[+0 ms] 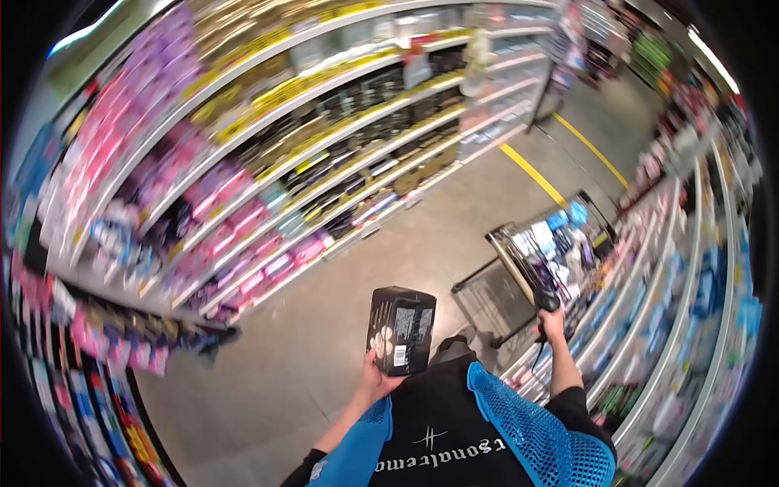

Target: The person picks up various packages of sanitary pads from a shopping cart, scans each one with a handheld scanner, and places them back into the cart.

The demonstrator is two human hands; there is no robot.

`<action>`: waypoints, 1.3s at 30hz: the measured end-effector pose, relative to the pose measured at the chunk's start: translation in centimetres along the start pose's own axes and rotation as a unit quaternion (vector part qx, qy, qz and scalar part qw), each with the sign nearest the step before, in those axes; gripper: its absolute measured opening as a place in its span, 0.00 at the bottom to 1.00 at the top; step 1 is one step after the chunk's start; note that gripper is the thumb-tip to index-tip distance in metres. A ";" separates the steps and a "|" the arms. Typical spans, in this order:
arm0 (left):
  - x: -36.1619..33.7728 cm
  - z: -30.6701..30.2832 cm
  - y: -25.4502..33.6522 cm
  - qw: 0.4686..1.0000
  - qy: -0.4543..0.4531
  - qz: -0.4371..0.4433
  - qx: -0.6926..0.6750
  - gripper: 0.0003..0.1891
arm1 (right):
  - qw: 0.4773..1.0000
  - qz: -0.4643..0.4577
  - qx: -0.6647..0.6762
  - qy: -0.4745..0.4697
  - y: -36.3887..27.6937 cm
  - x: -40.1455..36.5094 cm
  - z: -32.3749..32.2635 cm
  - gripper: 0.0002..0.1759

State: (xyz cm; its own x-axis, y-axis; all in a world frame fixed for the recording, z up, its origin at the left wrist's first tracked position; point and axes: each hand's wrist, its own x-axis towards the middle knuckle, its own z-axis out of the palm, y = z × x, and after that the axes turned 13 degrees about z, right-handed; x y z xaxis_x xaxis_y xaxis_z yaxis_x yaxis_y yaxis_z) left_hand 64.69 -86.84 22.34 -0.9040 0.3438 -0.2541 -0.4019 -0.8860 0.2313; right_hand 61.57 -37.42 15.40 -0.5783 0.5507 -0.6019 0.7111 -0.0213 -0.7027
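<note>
The person wears a black shirt (442, 406) with short black sleeves (578, 404). Over it there is a bright blue mesh vest (527, 426), open at the front, with small holes all over the cloth. The chest carries white lettering (438, 464) and, above it, a thin white cross-shaped mark (428, 438).

The box (400, 329) is seen to be of glossy black printed cardboard, with a white paper label stuck on. The handheld scanner (545, 294) is of smooth dark plastic. The trolley (501, 243) is made of shiny metal wire. The vest (519, 422) is of blue open-mesh cloth. The floor (324, 341) is smooth, dully polished concrete.
</note>
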 end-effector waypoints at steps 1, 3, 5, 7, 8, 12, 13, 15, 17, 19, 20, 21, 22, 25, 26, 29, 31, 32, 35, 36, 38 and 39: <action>0.3 -0.6 -0.3 1.000 0.018 -0.004 0.020 0.42 | 1.000 -0.010 0.006 0.002 0.1 0.5 -0.2 0.13; 0.6 -1.5 -0.7 0.997 0.055 0.006 0.059 0.41 | 1.000 -0.001 0.021 -0.002 1.3 2.4 -0.5 0.16; 0.9 -0.6 -0.9 0.997 0.028 -0.035 0.057 0.39 | 0.999 0.017 0.031 -0.003 1.6 3.4 -0.8 0.16; 1.3 -0.6 -0.9 0.993 0.025 -0.097 0.062 0.38 | 0.998 -0.001 0.056 -0.003 -0.5 1.4 -1.2 0.15; 1.5 -0.2 -1.3 0.994 -0.001 -0.096 0.046 0.39 | 0.999 0.001 0.036 0.010 -0.2 2.2 -1.6 0.13; 3.6 -0.8 -1.7 0.983 -0.046 -0.167 0.055 0.41 | 0.999 0.007 0.032 0.025 -0.2 4.1 -1.9 0.12; 4.2 -0.7 -2.0 0.981 -0.037 -0.177 0.067 0.40 | 0.999 0.010 0.030 0.019 -0.4 4.4 -2.1 0.12; 5.8 -0.3 -2.9 0.977 -0.022 -0.192 0.092 0.39 | 0.998 0.024 0.049 0.013 -0.7 4.8 -2.7 0.13; 7.6 1.7 -3.0 0.971 -0.017 -0.202 0.127 0.39 | 0.999 0.029 0.043 0.008 -1.4 5.5 -2.2 0.13; 9.0 2.4 -3.9 0.967 -0.001 -0.208 0.148 0.40 | 0.999 0.013 0.042 0.020 -0.9 6.9 -2.5 0.12; 9.7 2.7 -4.2 0.968 -0.002 -0.221 0.121 0.39 | 0.999 -0.002 0.040 0.027 -0.5 7.6 -2.6 0.12; 10.5 3.2 -4.4 0.968 -0.006 -0.232 0.093 0.38 | 0.999 -0.019 0.039 0.033 -0.3 8.2 -2.4 0.12; 11.3 4.7 -4.9 0.973 -0.014 -0.210 0.090 0.37 | 0.999 -0.016 0.028 0.035 -1.6 7.8 -2.4 0.10; 14.1 6.8 -6.2 0.979 -0.022 -0.186 0.078 0.37 | 0.998 0.006 0.060 0.032 -5.3 5.5 -2.0 0.10; 15.1 7.6 -6.8 0.983 -0.016 -0.151 0.105 0.36 | 0.998 0.009 0.046 0.032 -5.7 5.9 -1.8 0.10; 18.0 9.3 -7.5 0.976 0.084 -0.147 0.136 0.37 | 0.999 0.026 0.014 0.029 -5.6 7.6 -2.4 0.10; 19.8 10.7 -8.7 0.973 0.125 -0.143 0.132 0.30 | 0.999 0.011 0.037 0.017 -5.4 8.3 -2.6 0.11; 20.7 11.4 -9.3 0.969 0.144 -0.132 0.149 0.29 | 1.000 0.026 0.011 0.010 -5.9 8.3 -2.9 0.10; 22.9 11.9 -11.3 0.961 0.174 -0.141 0.161 0.36 | 0.999 0.017 0.004 0.038 -6.0 9.3 -2.8 0.10; 23.4 12.6 -11.9 0.963 0.182 -0.145 0.133 0.36 | 0.999 0.011 0.004 0.035 -6.1 9.5 -2.9 0.10; 24.3 13.8 -12.9 0.966 0.193 -0.141 0.095 0.40 | 0.999 -0.020 -0.025 0.034 -5.0 11.1 -3.0 0.09; 24.7 13.7 -13.3 0.968 0.187 -0.151 0.076 0.41 | 0.998 -0.042 -0.031 0.032 -4.1 11.8 -3.1 0.09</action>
State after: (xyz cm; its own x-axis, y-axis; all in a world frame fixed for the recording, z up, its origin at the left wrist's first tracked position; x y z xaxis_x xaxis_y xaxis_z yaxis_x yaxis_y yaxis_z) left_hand 45.75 -62.32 25.82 -0.6379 0.4170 -0.6475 -0.6815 -0.6973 0.2223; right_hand 53.05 -28.28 12.41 -0.6117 0.5999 -0.5156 0.6858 0.0773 -0.7237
